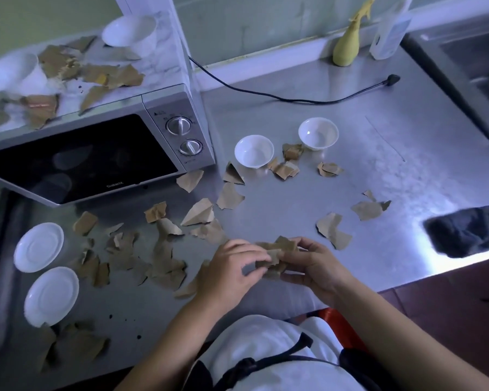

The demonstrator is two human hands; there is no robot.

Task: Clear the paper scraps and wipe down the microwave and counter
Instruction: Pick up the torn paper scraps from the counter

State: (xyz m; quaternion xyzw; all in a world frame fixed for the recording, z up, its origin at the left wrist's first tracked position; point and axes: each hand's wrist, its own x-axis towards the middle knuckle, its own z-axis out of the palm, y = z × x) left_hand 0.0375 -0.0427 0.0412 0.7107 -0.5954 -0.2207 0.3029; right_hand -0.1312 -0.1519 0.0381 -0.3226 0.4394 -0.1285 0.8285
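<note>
Several brown paper scraps [198,213] lie scattered over the steel counter [336,153], with more scraps [102,74] on top of the silver microwave [96,153] at the left. Near the counter's front edge, my left hand [229,272] and my right hand [314,266] meet around a small bundle of gathered scraps [277,249]. Both hands pinch the bundle between fingers and thumb. A dark cloth [469,232] lies at the counter's right edge.
Two white bowls [254,150] stand in mid-counter and two white saucers [51,294] at the front left. Two white cups [130,32] sit on the microwave. A yellow spray bottle [347,46], a clear bottle [387,32] and the unplugged black cord [294,98] lie at the back. A sink [469,52] is far right.
</note>
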